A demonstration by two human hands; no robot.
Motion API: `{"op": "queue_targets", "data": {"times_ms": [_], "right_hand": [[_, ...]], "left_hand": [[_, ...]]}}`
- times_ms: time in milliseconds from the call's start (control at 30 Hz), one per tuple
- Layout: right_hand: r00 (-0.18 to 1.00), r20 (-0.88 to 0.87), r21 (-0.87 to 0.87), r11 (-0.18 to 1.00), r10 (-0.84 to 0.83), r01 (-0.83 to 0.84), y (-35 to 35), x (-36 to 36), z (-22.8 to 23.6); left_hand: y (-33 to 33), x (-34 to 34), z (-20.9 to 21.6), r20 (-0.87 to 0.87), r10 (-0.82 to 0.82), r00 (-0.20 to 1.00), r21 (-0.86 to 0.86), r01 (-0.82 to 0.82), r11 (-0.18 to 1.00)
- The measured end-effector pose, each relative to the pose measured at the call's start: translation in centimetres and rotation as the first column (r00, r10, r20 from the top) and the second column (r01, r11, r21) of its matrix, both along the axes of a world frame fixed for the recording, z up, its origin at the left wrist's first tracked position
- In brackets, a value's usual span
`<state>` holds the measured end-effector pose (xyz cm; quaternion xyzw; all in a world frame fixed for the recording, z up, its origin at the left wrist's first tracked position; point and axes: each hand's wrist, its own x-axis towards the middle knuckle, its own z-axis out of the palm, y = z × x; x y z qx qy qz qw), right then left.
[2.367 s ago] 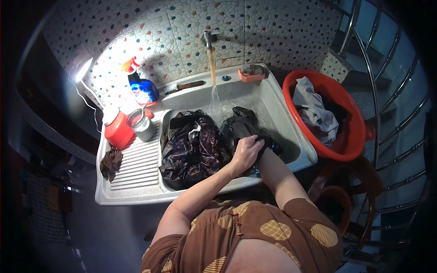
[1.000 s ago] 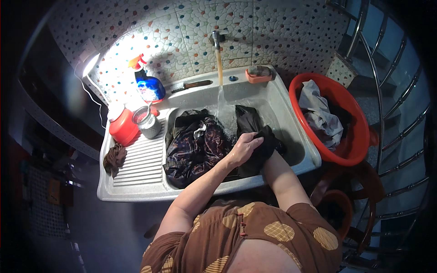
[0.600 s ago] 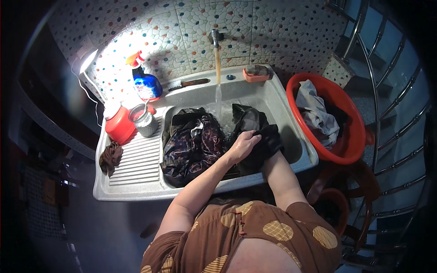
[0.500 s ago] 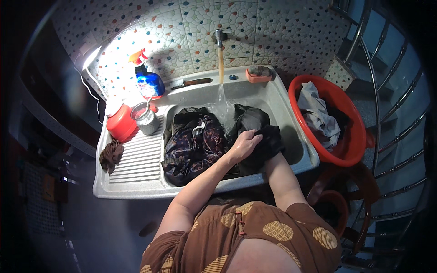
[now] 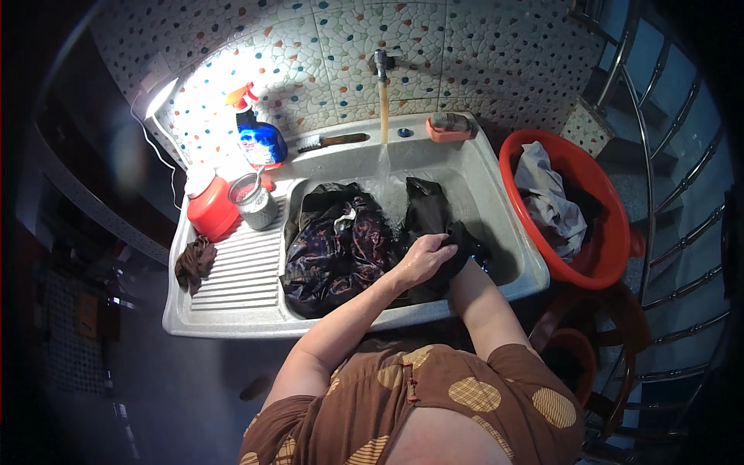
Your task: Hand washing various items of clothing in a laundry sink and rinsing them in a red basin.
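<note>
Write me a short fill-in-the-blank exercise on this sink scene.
1. The left hand grips a garment coloured ____.
2. Water falls into the sink from the ____.
3. The brush lies to the ____ of the pink dish.
4. The pale cloth lies in a tub coloured ____.

Missing words: black; tap; left; red.

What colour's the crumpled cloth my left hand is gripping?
The crumpled cloth in your left hand is black, as the head view shows.
</note>
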<state>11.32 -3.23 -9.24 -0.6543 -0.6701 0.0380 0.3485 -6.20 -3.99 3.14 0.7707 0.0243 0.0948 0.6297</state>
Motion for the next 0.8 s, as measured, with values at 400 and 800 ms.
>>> {"op": "queue_targets", "data": {"times_ms": [400,800], "right_hand": [[0.997,-0.074,-0.029,0.999,0.016,-0.018,-3.6,3.5,-2.0],[0.777,0.366,0.048,0.845,-0.512,0.533,-4.5,-5.9,14.6]], "left_hand": [[-0.2,0.9,1.0,-0.012,-0.052,0.999,-0.093,0.051,0.994],[-0.8,1.3,1.9,-0.023,-0.068,0.997,-0.066,0.066,0.996]]}}
